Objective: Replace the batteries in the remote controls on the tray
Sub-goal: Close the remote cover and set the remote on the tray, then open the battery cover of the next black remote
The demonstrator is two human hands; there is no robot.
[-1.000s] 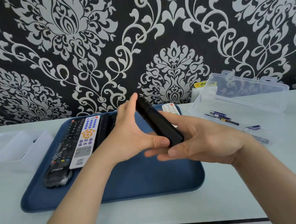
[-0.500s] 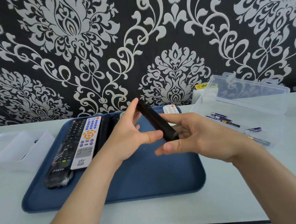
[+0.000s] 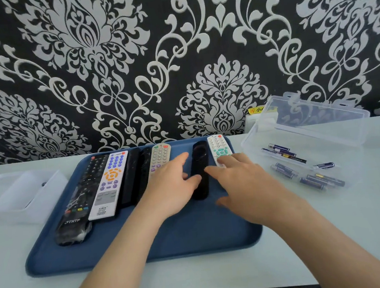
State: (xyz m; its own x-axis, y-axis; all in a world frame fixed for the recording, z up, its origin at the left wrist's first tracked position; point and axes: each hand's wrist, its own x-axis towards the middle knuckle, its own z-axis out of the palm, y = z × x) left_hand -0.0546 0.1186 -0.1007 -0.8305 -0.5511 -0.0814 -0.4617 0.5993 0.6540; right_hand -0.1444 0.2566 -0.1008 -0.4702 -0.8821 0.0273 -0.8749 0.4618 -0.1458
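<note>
The slim black remote (image 3: pixel 199 173) lies flat on the blue tray (image 3: pixel 194 237), pointing away from the person, between the two hands. The left hand (image 3: pixel 170 192) rests just beside its left edge with relaxed, spread fingers, and the thumb tip seems to touch the remote. The right hand (image 3: pixel 245 185) is on the other side with straight fingers, partly over the white remote with teal buttons (image 3: pixel 218 146). The grip of both hands is open and neither holds anything. The step in hand looks like setting this remote down in the row. Whether its batteries are already changed cannot be told from here. The next move probably calls for taking another remote, perhaps the white one, turning it over and sliding off its back cover. The remotes are hard plastic bars. The beige remote (image 3: pixel 160 156) has small rubber keys, and the long black remote (image 3: pixel 79 197) on the far left is wrapped in shiny film. On the pale, smooth surface (image 3: pixel 333 222) stands a clear plastic box (image 3: pixel 312 135), its lid open, with thin dark batteries (image 3: pixel 285 171) scattered inside.
</note>
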